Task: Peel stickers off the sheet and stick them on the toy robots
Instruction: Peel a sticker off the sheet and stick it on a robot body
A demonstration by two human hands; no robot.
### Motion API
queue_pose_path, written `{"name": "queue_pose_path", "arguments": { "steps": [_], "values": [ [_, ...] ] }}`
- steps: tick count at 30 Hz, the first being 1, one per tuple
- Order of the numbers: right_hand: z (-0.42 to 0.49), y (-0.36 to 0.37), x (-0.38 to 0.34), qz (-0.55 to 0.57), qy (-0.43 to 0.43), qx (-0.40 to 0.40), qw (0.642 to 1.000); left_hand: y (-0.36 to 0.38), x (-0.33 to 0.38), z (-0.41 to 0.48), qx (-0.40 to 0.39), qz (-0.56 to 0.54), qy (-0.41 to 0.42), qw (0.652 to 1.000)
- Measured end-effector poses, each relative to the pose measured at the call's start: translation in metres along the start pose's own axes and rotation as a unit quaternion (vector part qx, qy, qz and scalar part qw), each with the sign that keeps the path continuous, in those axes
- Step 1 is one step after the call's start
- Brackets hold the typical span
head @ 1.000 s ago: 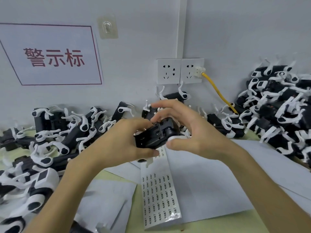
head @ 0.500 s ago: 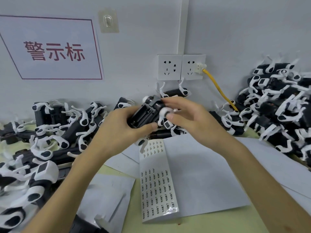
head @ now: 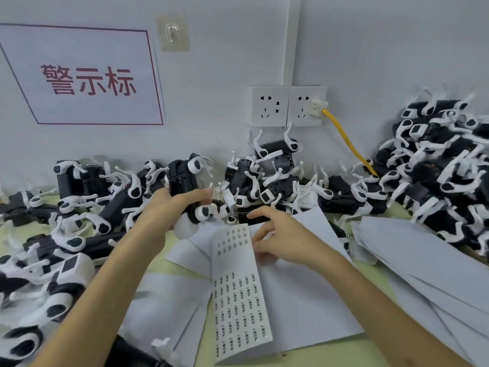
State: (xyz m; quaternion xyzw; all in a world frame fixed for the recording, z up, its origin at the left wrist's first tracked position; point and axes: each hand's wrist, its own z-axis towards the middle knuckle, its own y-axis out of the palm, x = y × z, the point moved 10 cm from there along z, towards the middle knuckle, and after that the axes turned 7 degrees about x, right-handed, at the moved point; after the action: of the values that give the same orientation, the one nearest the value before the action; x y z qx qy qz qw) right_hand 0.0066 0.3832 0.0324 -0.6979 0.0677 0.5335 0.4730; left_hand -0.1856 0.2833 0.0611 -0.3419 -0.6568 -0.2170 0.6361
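Currently the sticker sheet (head: 238, 300) is a narrow white strip printed with rows of small dark labels. The rows are dense over its lower half, and blank gaps show in its upper part. The toy robot (head: 182, 181) in hand has a black, box-shaped body with white legs that carry black oval patches. The work surface is a pale yellow-green table (head: 317, 353) covered by overlapping sheets of white paper (head: 304, 300), on which the sticker sheet lies flat. More toy robots are heaped in a left pile (head: 79, 207), a centre pile (head: 272, 176) and a right pile (head: 444, 168) along a grey-white wall (head: 370, 49). The wall carries a sign (head: 87, 78) with red characters, a clear hook (head: 173, 31) and two sockets (head: 288, 105); a yellow cable (head: 346, 139) is plugged into the right one. The left hand (head: 164, 215) grips the toy robot, fingers wrapped round its body, above and to the left of the top end of the sticker sheet. The right hand (head: 285, 239) rests with curved fingers at the upper right edge of the sticker sheet; whether it pinches a sticker cannot be told.
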Motion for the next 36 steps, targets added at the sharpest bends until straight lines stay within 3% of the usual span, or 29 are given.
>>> {"name": "queue_pose_path", "arguments": {
  "steps": [5,9,12,15,20,23,27,33,36],
  "values": [
    [0.006,-0.039,0.003,0.15,0.036,0.082,0.985,0.006,-0.005,0.002,-0.068,-0.013,-0.019,0.997],
    [0.001,-0.018,0.016,0.13,0.109,0.021,0.985,0.004,-0.008,0.005,-0.063,-0.02,-0.013,0.998],
    [0.0,0.007,0.022,0.096,0.12,-0.011,0.988,0.007,-0.011,0.005,-0.073,0.052,-0.004,0.996],
    [0.001,0.015,0.02,0.111,0.1,0.002,0.989,0.019,-0.024,0.0,-0.109,0.113,-0.029,0.987],
    [0.003,-0.006,0.005,0.128,0.057,0.064,0.988,0.018,-0.025,0.0,-0.095,0.089,-0.025,0.991],
    [0.004,-0.034,-0.003,0.176,0.038,0.09,0.979,0.017,-0.02,0.0,-0.104,0.058,-0.022,0.993],
    [0.003,-0.054,-0.01,0.203,0.016,0.088,0.975,0.038,-0.015,-0.016,-0.195,-0.042,-0.045,0.979],
    [0.001,-0.066,-0.021,0.142,-0.024,0.137,0.98,0.051,0.002,-0.028,-0.248,-0.136,-0.03,0.959],
    [-0.002,-0.066,-0.03,0.077,-0.061,0.159,0.982,0.055,0.005,-0.03,-0.258,-0.134,-0.019,0.957]
  ]
}}
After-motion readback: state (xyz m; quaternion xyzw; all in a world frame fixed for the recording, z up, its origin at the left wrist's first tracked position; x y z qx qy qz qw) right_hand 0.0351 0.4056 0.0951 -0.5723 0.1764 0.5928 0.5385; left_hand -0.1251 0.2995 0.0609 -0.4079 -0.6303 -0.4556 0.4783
